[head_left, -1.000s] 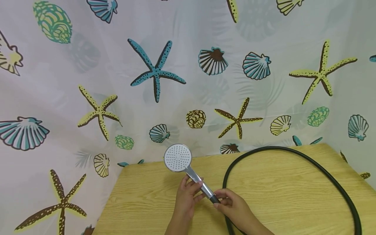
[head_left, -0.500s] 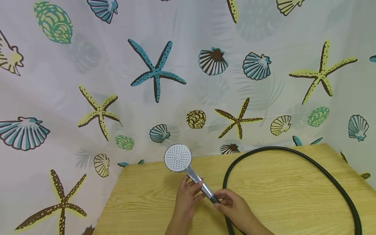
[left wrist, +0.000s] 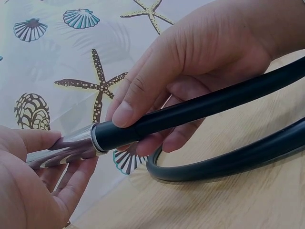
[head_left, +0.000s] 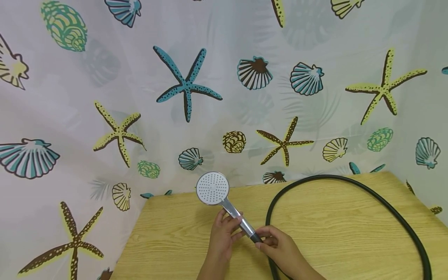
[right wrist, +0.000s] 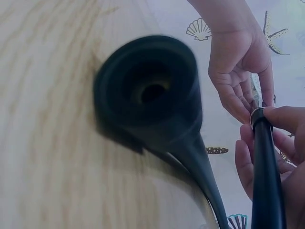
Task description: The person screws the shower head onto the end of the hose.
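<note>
A hand shower (head_left: 212, 188) with a round white nozzle face and chrome handle is held tilted above the table, its face toward the head camera. My left hand (head_left: 221, 235) grips the chrome handle with thumb and fingers. My right hand (head_left: 280, 247) pinches the end of a black hose (left wrist: 116, 135) where it meets the handle's lower end. In the left wrist view the hose end lies flush against the handle's metal rim. Whether it is threaded on cannot be told. In the right wrist view the hose's other end (right wrist: 147, 90), a flared black fitting with a hole, shows close up.
From my right hand the hose arcs across the right side of the wooden table (head_left: 168, 233) and leaves at the lower right. Behind the table hangs a white curtain (head_left: 224, 109) printed with starfish and shells, which also covers the sides.
</note>
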`<state>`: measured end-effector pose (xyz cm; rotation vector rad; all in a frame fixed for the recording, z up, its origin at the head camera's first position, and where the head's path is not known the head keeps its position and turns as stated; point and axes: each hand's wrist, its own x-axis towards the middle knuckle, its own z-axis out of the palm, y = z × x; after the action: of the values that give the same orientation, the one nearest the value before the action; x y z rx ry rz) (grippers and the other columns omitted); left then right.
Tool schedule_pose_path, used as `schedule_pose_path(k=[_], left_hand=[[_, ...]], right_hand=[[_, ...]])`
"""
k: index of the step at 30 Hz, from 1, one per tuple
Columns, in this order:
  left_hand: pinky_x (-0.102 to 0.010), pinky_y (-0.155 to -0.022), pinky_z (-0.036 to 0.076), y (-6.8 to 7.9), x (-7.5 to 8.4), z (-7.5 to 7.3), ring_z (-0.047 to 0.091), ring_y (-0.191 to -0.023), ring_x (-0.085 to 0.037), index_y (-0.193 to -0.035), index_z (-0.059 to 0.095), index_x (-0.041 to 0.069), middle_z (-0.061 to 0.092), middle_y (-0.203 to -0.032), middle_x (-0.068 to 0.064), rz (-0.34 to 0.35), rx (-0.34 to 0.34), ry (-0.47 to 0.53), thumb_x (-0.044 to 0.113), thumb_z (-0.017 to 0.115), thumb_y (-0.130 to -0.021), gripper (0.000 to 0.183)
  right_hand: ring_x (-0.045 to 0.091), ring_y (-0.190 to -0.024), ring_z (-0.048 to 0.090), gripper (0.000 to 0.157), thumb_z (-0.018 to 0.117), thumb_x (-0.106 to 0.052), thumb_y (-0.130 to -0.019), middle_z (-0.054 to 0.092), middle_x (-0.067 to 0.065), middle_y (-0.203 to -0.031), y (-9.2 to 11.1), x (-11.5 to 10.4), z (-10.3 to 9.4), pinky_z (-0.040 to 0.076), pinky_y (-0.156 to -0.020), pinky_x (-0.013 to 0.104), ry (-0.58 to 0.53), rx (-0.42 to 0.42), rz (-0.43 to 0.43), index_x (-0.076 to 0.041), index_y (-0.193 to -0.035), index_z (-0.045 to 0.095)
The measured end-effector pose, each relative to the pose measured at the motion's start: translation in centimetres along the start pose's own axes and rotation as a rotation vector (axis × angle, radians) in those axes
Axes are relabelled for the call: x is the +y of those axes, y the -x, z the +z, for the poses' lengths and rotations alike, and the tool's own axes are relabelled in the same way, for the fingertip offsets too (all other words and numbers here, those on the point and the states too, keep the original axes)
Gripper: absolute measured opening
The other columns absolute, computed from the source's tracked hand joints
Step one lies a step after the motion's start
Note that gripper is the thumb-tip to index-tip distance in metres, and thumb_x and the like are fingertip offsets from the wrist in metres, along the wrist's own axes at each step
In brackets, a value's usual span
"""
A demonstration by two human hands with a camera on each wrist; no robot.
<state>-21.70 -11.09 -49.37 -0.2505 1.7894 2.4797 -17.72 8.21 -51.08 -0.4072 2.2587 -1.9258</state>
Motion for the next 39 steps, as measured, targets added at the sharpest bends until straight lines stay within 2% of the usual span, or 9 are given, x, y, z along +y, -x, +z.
schedule_pose_path(k=[8,12,18,24,31,39], left_hand=[[-0.038,-0.087,0.063,-0.04,-0.09,0.02,0.072,-0.102,-0.017,-0.146,0.045,0.012,0.071,-0.122,-0.004,0.003,0.001,-0.002,0.011,0.072,-0.091,0.061],[-0.038,-0.087,0.064,-0.06,-0.15,0.02,0.071,-0.102,-0.017,-0.145,0.045,0.012,0.070,-0.124,-0.006,0.006,0.001,-0.001,0.011,0.072,-0.091,0.061],[-0.039,-0.088,0.063,-0.09,-0.18,0.03,0.071,-0.102,-0.017,-0.146,0.044,0.012,0.071,-0.121,-0.003,0.005,-0.005,-0.008,0.011,0.072,-0.091,0.062],[-0.037,-0.085,0.063,-0.07,-0.18,0.09,0.071,-0.100,-0.016,-0.146,0.045,0.012,0.068,-0.128,-0.010,0.004,0.001,-0.016,0.011,0.071,-0.091,0.061],[-0.037,-0.085,0.064,-0.09,-0.27,0.06,0.071,-0.100,-0.016,-0.144,0.047,0.013,0.069,-0.126,-0.009,-0.001,0.009,-0.003,0.011,0.072,-0.091,0.059],[-0.038,-0.087,0.063,-0.01,-0.28,0.05,0.071,-0.102,-0.017,-0.147,0.045,0.013,0.065,-0.134,-0.015,0.000,0.002,-0.011,0.012,0.072,-0.091,0.062]], right_hand=[[0.028,-0.096,0.071,0.034,0.071,-0.029,-0.095,0.070,0.011,-0.120,-0.06,0.28,-0.03,0.059,-0.077,0.024,0.049,-0.001,-0.009,-0.013,-0.124,0.063],[0.026,-0.095,0.070,0.033,0.071,-0.028,-0.095,0.070,0.010,-0.119,-0.04,0.26,-0.03,0.059,-0.076,0.024,0.056,0.000,-0.004,-0.014,-0.124,0.063],[0.021,-0.093,0.069,0.033,0.070,-0.030,-0.095,0.070,0.009,-0.119,-0.02,0.38,-0.16,0.059,-0.076,0.024,0.068,0.000,0.003,-0.014,-0.124,0.063],[0.018,-0.093,0.069,0.035,0.070,-0.031,-0.095,0.069,0.008,-0.118,-0.06,0.55,-0.24,0.059,-0.076,0.025,0.076,-0.001,0.002,-0.014,-0.124,0.063],[0.017,-0.092,0.069,0.036,0.070,-0.033,-0.095,0.071,0.009,-0.113,-0.04,0.68,-0.22,0.059,-0.077,0.023,0.095,-0.003,-0.012,-0.013,-0.125,0.063],[0.018,-0.092,0.069,0.036,0.070,-0.034,-0.095,0.071,0.007,-0.112,0.03,0.69,-0.24,0.059,-0.077,0.023,0.091,0.000,-0.011,-0.013,-0.124,0.064]])
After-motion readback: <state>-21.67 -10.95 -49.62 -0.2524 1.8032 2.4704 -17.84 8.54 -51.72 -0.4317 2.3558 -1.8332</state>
